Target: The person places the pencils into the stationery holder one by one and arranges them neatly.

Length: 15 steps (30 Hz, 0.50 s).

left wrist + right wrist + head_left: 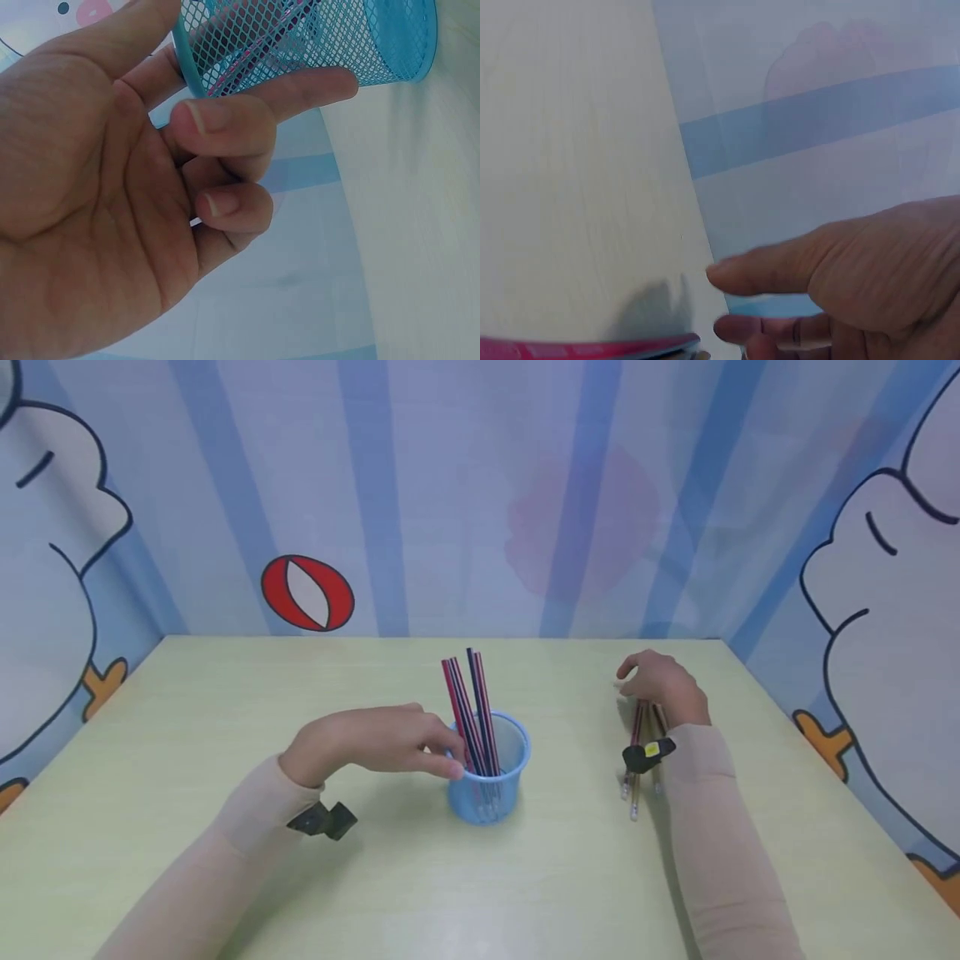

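Observation:
A light-blue mesh pencil cup (486,806) stands upright near the middle of the table. Several striped pencils (474,718) in red and dark blue lean in it toward the left. My left hand (390,739) holds the cup by its left rim; in the left wrist view one finger lies straight along the mesh (394,45). Over on the right, more pencils (635,789) lie on the table, their light-tipped ends toward me. My right hand (663,685) hovers over their far ends, with thumb and fingers apart in the right wrist view, close to a pink pencil (577,349).
The pale yellow-green table (300,677) ends at a blue-striped curtain (465,527) behind it. Printed cartoon figures (45,610) flank it on both sides. Each sleeved wrist carries a small black camera (324,820).

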Each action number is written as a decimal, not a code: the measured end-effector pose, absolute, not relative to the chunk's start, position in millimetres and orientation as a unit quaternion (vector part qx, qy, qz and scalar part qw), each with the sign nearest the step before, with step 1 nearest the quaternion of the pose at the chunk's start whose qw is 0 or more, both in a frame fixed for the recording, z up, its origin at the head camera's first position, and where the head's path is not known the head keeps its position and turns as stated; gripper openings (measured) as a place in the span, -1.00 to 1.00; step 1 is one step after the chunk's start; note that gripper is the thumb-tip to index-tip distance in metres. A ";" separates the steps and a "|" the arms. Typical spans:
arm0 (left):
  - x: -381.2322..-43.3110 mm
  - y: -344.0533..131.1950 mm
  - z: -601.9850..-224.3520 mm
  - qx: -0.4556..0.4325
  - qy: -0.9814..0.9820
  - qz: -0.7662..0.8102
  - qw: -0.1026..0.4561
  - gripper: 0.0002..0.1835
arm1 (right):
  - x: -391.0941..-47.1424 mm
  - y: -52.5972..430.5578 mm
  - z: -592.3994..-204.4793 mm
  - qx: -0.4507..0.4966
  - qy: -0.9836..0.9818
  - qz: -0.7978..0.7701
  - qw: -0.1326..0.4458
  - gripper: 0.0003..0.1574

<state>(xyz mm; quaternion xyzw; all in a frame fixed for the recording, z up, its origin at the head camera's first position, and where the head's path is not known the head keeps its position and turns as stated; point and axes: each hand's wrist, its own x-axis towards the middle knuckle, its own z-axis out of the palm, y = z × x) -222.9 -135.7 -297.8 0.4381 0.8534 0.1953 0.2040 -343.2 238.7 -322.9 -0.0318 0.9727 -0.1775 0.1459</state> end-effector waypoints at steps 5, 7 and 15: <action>-222.5 -133.9 -297.5 0.435 0.855 0.191 0.209 -0.69 | -338.0 243.6 -327.2 -0.008 0.977 -0.156 0.143 -0.50; -221.9 -134.3 -296.7 0.432 0.856 0.191 0.212 -0.70 | -338.4 242.1 -330.5 -0.010 0.977 -0.156 0.147 -0.48; -222.6 -134.3 -297.8 0.429 0.858 0.191 0.208 -0.70 | -343.9 230.6 -336.2 -0.026 0.979 -0.153 0.132 -0.49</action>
